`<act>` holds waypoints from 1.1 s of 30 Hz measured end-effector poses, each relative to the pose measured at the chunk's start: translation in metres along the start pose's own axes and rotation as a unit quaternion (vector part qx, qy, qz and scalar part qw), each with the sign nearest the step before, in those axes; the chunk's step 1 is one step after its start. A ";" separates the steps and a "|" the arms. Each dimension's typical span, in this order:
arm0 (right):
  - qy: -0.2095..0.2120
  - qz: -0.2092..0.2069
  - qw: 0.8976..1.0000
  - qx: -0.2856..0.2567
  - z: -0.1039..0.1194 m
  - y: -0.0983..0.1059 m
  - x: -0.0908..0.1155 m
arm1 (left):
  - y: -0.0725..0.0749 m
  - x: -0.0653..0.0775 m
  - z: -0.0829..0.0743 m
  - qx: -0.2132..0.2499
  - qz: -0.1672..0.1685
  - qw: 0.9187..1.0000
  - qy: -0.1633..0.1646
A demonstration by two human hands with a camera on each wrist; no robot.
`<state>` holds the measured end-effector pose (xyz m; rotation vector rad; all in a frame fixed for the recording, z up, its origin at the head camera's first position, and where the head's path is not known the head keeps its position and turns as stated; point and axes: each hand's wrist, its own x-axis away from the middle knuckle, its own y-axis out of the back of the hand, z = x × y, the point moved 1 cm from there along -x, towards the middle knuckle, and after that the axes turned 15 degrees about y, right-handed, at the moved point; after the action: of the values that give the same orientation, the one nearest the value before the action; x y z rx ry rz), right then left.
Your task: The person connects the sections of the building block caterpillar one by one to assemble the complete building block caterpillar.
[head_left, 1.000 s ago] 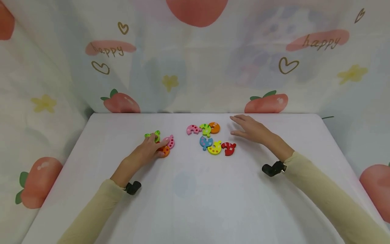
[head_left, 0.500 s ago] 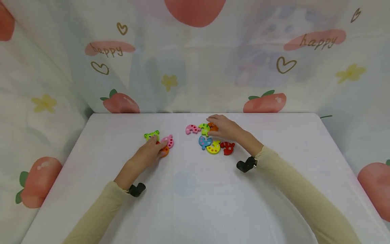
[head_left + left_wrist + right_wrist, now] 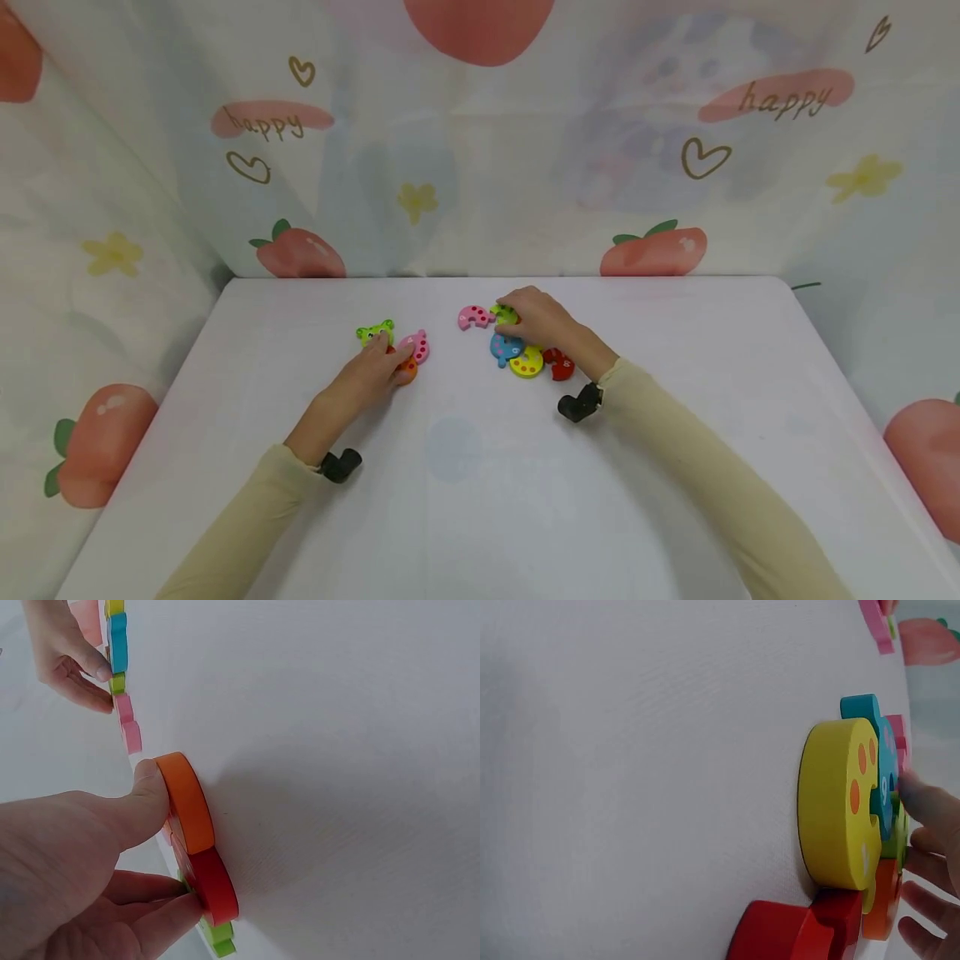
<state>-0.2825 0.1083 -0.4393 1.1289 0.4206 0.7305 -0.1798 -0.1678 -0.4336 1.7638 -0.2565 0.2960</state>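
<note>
On the white table my left hand (image 3: pixel 358 379) holds a small cluster of painted puzzle pieces. Its thumb is at the edge of an orange piece (image 3: pixel 191 806) and its fingertips at a red piece (image 3: pixel 214 886). Beside these lie a green piece with a face (image 3: pixel 373 332) and a spotted pink piece (image 3: pixel 421 347). My right hand (image 3: pixel 546 321) pinches a striped green piece (image 3: pixel 504 315) between thumb and fingers. Under that hand, an orange piece (image 3: pixel 883 900) shows only in the right wrist view. Close by are a blue piece (image 3: pixel 506 350) and another pink piece (image 3: pixel 473 317).
A yellow spotted piece (image 3: pixel 527 363) and a red piece (image 3: pixel 558 365) lie nearest me below the right hand. A printed curtain (image 3: pixel 480 167) rises behind the table's back edge. The white tabletop (image 3: pixel 480 500) extends toward me.
My right hand has come in leftward from the right side, over the orange piece to the striped green one. The left hand has stayed at its cluster, with its wrist shifting slightly.
</note>
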 end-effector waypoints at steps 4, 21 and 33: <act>0.006 0.001 1.000 0.012 0.000 0.000 0.000 | 0.001 0.000 0.000 -0.004 0.003 1.000 0.005; 0.056 -0.083 0.992 -0.080 0.031 0.001 -0.021 | 0.000 -0.003 0.002 0.004 0.012 1.000 0.015; 0.136 0.022 0.988 -0.068 0.073 -0.033 -0.069 | 0.002 -0.002 0.004 -0.006 -0.012 1.000 -0.024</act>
<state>-0.2734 0.0030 -0.4455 0.9143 0.5685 0.9433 -0.1824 -0.1720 -0.4331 1.7629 -0.2699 0.2340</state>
